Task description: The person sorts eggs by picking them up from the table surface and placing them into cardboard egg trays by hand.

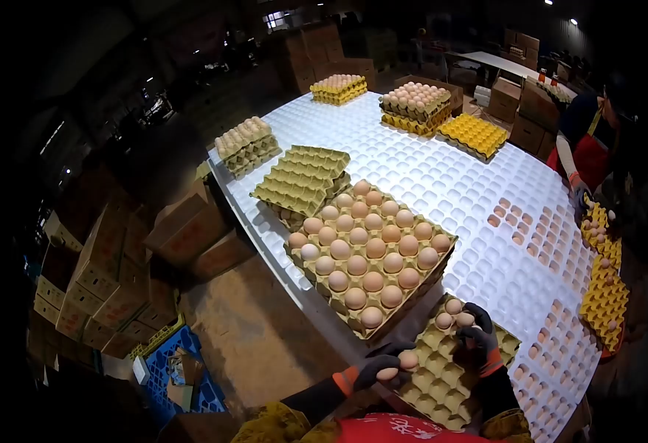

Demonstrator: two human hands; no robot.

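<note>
My left hand (378, 364), in a dark glove with an orange cuff, is closed around an egg (387, 373); another egg (408, 359) lies at its fingertips, over the near edge of a pulp egg tray (431, 369). My right hand (480, 336), gloved alike, bends its fingers around an egg (465, 319) at the far end of that tray. Beside it sit more eggs (453, 306), while the tray's nearer cups hold none. Just beyond stands a stack of trays topped by a full layer of eggs (373, 280).
Stacked pulp trays (302, 179) and smaller egg stacks (246, 144) stand on the white dimpled table (324, 133). Yellow trays (473, 135) lie farther back. At right, a co-worker (586, 148) handles yellow trays (604, 295). Cardboard boxes (110, 266) and a blue pallet (209, 391) are at left.
</note>
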